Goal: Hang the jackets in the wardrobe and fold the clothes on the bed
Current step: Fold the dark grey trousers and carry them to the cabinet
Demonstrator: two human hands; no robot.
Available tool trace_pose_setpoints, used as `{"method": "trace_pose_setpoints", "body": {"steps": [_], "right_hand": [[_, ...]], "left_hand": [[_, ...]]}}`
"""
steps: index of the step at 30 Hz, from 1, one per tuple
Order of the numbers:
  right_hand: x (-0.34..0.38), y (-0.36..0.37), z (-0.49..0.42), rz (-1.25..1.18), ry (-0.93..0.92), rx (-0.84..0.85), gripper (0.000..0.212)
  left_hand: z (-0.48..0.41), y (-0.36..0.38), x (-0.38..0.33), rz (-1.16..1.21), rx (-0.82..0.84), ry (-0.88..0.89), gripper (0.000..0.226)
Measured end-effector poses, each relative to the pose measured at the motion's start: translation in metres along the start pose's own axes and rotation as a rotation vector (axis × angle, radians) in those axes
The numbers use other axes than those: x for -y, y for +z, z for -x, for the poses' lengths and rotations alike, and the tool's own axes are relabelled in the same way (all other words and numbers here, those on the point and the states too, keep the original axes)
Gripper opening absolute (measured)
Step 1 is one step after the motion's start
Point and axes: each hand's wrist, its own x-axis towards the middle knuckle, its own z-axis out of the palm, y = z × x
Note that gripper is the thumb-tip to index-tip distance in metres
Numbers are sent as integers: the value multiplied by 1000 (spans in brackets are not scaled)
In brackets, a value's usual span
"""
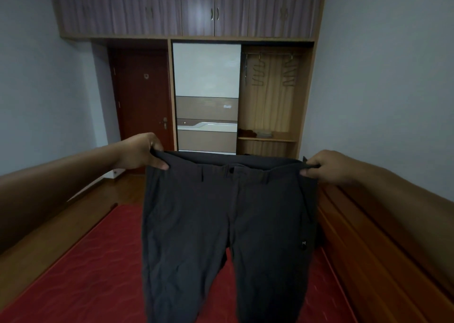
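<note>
Dark grey woven trousers (221, 212), creased, buttoned: held spread above red wavy-quilted bed cover (86, 261). L hand (140, 152) & R hand (326, 165) each pinch a waistband corner, fingers curled over top edge. Beyond: brown laminate wardrobe (304, 96), rt bay open w/ hangers (260, 73).

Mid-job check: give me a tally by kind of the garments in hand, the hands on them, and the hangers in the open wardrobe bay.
Dark grey trousers: 1
Hands pinching the waistband: 2 (left hand, right hand)
Tiered hangers in the wardrobe: 2 clear; a dark item left of them is too blurred to tell
Total: 5
</note>
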Motion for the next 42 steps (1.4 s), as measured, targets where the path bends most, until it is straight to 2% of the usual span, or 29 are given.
{"method": "trace_pose_setpoints", "body": {"steps": [2, 5, 10, 15, 20, 22, 23, 26, 30, 34, 36, 42], "right_hand": [[4, -1, 2, -38, -1, -20, 34], [7, -3, 3, -187, 1, -112, 39], [13, -7, 8, -362, -53, -274, 26], [16, -9, 12, -297, -117, -355, 15], [4, -1, 15, -154, -155, -354, 24], [0, 3, 16, -37, -180, -389, 32], [-1, 5, 16, -52, -179, -411, 33], [0, 8, 15, -248, -134, -463, 33], [3, 4, 15, -477, -112, -445, 29], [5, -3, 13, -619, -104, -464, 31], [5, -2, 12, -551, -88, -463, 34], [9, 1, 10, -399, -46, -478, 36]], "left_hand": [[3, -4, 2, 113, 11, -35, 30], [6, -8, 3, 199, -9, -39, 18], [9, -18, 3, 337, -47, -22, 20], [9, -27, -1, 401, -42, -9, 20], [7, -26, -3, 371, -35, 6, 20], [6, -26, -4, 354, -34, 7, 21], [6, -26, -5, 352, -37, 8, 21], [6, -28, -8, 385, -43, 28, 17], [8, -34, -14, 415, -32, 48, 15], [10, -36, -9, 433, -23, 21, 17], [11, -33, -8, 471, -11, -2, 15], [14, -28, -2, 629, -15, -76, 32]]}}
